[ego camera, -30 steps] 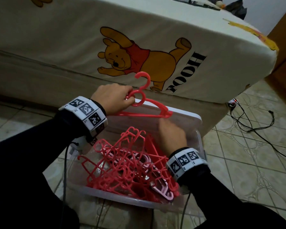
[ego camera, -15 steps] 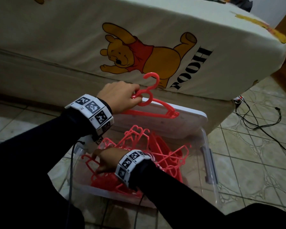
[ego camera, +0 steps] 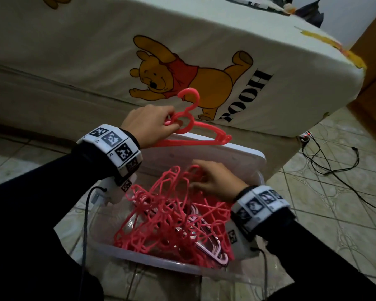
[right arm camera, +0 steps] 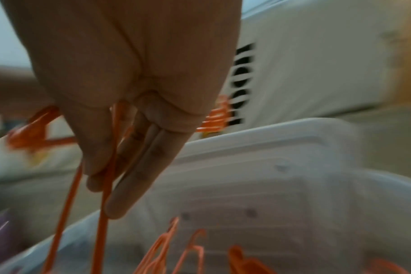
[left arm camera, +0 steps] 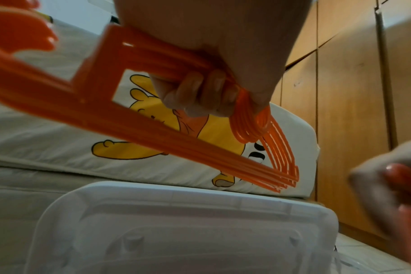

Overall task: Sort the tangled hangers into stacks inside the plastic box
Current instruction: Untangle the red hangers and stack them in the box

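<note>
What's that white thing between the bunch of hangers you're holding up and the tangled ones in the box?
The box's white lid, propped behind the box against the bed. The head view shows it below the held bunch and beyond the tangle.

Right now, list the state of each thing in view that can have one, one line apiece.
Left hand: grips the aligned bunch of red plastic hangers, held above the box.
Right hand: pinches one thin red hanger at the top of the pile.
Tangled pile of red plastic hangers: unsorted, inside the box.
Clear plastic box: open.
White plastic lid: off, propped behind the box.
</note>
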